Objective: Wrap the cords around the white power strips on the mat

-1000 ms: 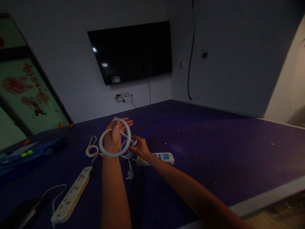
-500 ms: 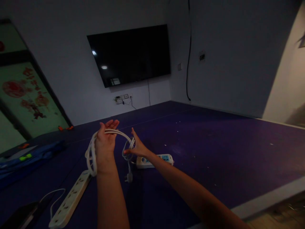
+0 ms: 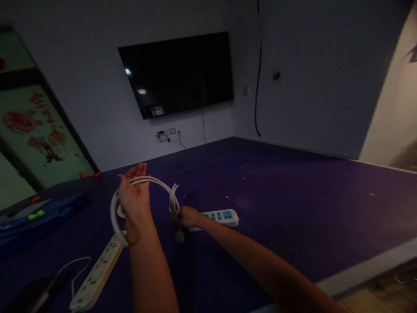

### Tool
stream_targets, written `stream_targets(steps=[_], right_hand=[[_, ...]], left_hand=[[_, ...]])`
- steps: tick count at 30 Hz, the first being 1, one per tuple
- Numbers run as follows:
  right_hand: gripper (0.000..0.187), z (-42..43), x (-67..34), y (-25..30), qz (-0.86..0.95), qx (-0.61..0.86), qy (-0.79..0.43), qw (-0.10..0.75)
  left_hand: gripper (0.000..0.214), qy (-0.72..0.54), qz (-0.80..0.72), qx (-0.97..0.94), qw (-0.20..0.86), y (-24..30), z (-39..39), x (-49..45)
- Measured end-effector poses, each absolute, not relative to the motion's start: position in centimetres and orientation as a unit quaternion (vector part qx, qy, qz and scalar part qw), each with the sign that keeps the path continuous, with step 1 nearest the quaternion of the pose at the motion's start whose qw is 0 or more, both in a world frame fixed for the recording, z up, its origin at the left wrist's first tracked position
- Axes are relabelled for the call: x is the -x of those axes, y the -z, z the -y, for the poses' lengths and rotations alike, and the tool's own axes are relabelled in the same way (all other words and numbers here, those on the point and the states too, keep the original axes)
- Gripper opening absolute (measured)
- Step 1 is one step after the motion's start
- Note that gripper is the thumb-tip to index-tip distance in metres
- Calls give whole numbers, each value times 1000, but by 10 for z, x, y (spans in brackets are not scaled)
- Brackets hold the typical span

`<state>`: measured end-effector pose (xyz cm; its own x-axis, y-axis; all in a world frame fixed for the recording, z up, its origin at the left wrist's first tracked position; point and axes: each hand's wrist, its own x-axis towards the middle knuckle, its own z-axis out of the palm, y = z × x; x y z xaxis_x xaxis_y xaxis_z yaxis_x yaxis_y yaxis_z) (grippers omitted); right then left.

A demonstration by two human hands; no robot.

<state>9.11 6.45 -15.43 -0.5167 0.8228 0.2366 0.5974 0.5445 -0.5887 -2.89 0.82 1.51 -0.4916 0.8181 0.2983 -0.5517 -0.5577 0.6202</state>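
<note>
My left hand point(image 3: 134, 198) is raised palm up with its fingers spread, and loops of white cable point(image 3: 153, 182) lie over the palm and hang round the wrist. My right hand point(image 3: 187, 216) is lower, closed round the cable near its plug point(image 3: 179, 236). Just behind that hand a white power strip with blue sockets point(image 3: 219, 216) lies on the dark purple floor point(image 3: 293, 204).
A second, longer white power strip point(image 3: 97, 271) lies at the lower left with a thin white cord beside it. A blue cloth bundle point(image 3: 39, 215) sits at the far left. A black television point(image 3: 177, 71) hangs on the wall above a wall socket point(image 3: 167, 131).
My left hand has turned palm up and moved left, and the cable loop has slid from the fingers down round the wrist. My right hand has dropped toward the floor with the cable.
</note>
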Motion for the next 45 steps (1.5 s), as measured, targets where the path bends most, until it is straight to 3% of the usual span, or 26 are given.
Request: stream_targets(steps=[4, 13, 20, 28, 35, 38, 42, 45], right_hand=[[20, -73, -110, 133, 829, 459, -219, 231], [29, -86, -164, 79, 820, 394, -339, 239], [24, -75, -203, 46, 746, 375, -434, 338], [22, -40, -233, 9, 732, 349, -363, 459], [20, -22, -243, -1, 750, 330, -380, 428], [23, -18, -240, -6, 706, 332, -422, 463], [27, -12, -222, -13, 634, 326, -507, 484], [30, -6, -204, -15, 617, 341, -529, 472]], left_hand=[[38, -858, -217, -270, 380, -11, -3, 63], [44, -841, -208, -260, 426, 1, -9, 104], [48, -822, -212, -227, 477, -11, -2, 80], [49, -791, -119, -281, 530, -13, -6, 54], [46, -799, -119, -234, 541, -2, -24, 51], [44, -756, -167, -242, 584, -2, -23, 36], [67, -678, -191, -320, 633, -2, -16, -2], [58, -639, -163, -396, 639, -1, -9, -29]])
